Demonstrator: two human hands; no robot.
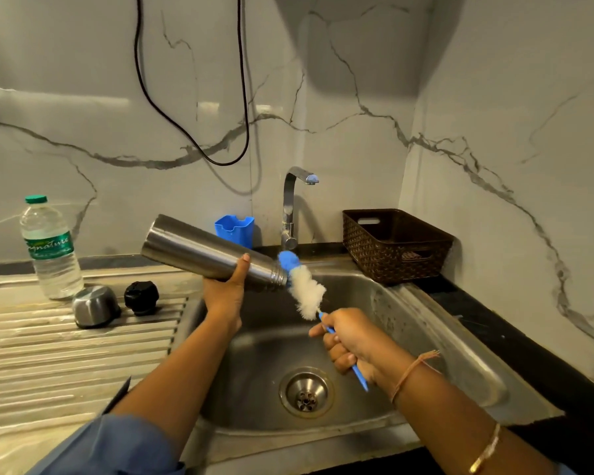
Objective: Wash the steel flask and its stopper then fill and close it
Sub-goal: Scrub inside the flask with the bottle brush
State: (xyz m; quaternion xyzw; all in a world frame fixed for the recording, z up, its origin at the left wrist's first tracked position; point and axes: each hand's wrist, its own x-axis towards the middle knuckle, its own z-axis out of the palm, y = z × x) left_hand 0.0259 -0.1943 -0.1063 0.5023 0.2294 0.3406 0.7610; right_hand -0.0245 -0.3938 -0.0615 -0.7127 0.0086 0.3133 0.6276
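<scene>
Nearest the lens, a blue sleeve point(117, 447) is seen on the left forearm, and a thread band and a gold bangle point(486, 450) are worn on the right. Below both arms lies the steel sink point(467, 341), with its drain strainer point(306, 392) in the middle.

A bottle brush point(306, 291) is gripped by the right hand point(352, 341), the fingers curled round its blue handle. Its white bristles are outside the flask, and its blue tip is at the flask's mouth.

The steel flask point(192, 248) is held over the sink by the left hand point(224, 296). It is cradled from below near its neck, with the thumb pressed on its side. It is tilted, mouth down to the right and base up to the left.

On the ribbed drainboard point(66, 358) at the left, a steel cup lid point(95, 306) is set upside down just beside the black stopper point(141, 297). Behind them a green-capped water bottle point(50, 248) is stood, its green label partly read as "ignature".

Farther back, a blue plastic holder point(234, 229) and the chrome tap point(290, 210) are placed against the marble wall. A brown woven basket point(396, 245) is set on the dark worktop point(494, 317) in the corner. A black cable point(192, 138) is hung in a loop above.
</scene>
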